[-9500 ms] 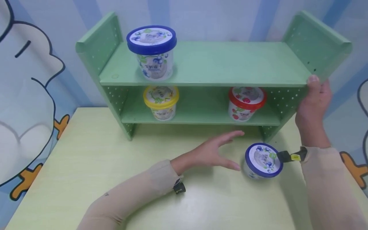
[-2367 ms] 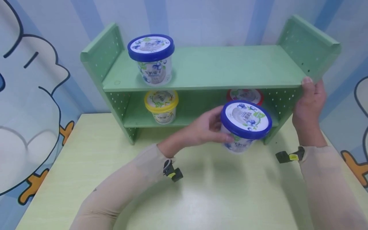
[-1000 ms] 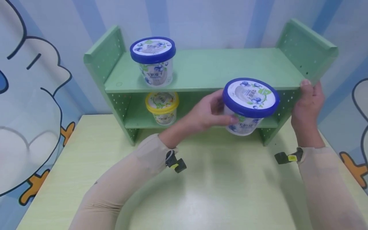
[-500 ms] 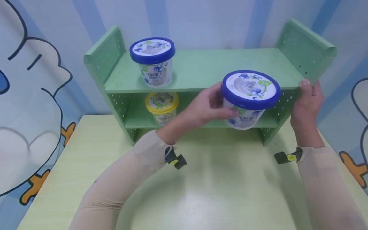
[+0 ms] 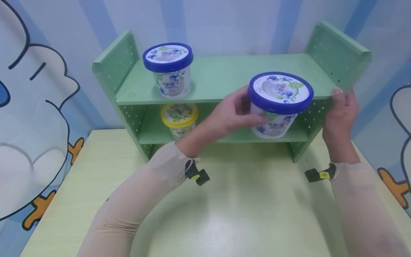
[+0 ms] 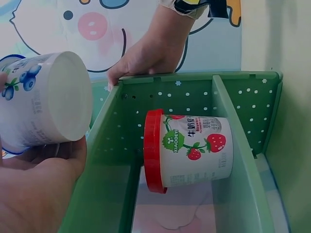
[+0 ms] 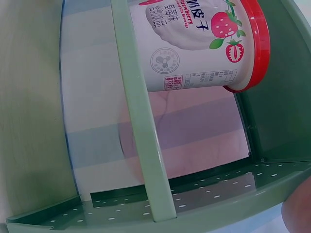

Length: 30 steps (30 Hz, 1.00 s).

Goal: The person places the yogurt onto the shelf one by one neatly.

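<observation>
My left hand [image 5: 224, 117] holds a white tub with a blue lid and blueberry print [image 5: 273, 125] by its side, raised at the front edge of the green two-tier shelf [image 5: 244, 78], near its right end. In the left wrist view the tub's plain white base [image 6: 70, 97] shows above the palm. My right hand [image 5: 340, 117] grips the shelf's right side panel [image 5: 340, 57], thumb at the front edge. A red-lidded strawberry tub [image 6: 194, 150] stands on the lower tier; the held tub hides it in the head view.
A second blue-lidded tub [image 5: 171, 71] stands on the upper tier at the left. Below it, on the lower tier, is a yellow-lidded tub [image 5: 179, 119], partly behind my left forearm. The shelf stands on a pale table [image 5: 231, 214] against a cartoon-printed wall [image 5: 224, 25].
The blue-lidded tub, on the table at first, was picked up by my left hand and has risen to upper-tier height, still climbing slightly. My right hand keeps its grip on the shelf.
</observation>
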Motion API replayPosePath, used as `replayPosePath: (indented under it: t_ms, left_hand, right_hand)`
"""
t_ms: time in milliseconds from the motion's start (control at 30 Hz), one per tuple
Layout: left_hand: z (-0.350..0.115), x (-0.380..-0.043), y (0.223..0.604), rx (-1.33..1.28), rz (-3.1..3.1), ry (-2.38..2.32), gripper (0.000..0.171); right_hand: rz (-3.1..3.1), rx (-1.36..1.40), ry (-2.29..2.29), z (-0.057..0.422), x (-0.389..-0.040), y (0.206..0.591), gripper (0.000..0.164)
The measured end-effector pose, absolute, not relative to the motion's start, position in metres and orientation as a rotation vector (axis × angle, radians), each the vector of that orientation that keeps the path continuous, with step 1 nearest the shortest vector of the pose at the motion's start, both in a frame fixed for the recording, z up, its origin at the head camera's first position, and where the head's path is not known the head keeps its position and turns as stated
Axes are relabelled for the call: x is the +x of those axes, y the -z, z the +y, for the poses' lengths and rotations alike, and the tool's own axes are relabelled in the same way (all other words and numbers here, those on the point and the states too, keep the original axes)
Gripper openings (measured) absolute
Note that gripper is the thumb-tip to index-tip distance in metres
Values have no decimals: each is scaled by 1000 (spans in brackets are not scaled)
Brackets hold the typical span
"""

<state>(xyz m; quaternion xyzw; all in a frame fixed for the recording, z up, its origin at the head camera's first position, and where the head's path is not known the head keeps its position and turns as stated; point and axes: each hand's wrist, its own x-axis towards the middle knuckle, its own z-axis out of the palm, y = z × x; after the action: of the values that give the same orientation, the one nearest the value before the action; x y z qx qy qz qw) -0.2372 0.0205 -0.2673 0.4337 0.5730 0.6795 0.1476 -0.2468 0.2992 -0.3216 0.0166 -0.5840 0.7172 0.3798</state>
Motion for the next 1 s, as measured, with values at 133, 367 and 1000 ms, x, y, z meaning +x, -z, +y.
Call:
replayPosePath:
  t_ms: [133, 367, 1000]
  left_hand:
    - [20, -238, 265, 1242, 1645, -1962, 71]
    - [21, -240, 260, 1241, 1629, -1983, 69]
    - [25, -247, 245, 1144, 1697, -1970, 68]
  right_hand:
    - [-1507, 0, -1832, 300, -247, 320, 28]
    - [-1500, -19, -1824, 300, -247, 321, 26]
    - [-1499, -12, -1846, 300, -245, 321, 26]
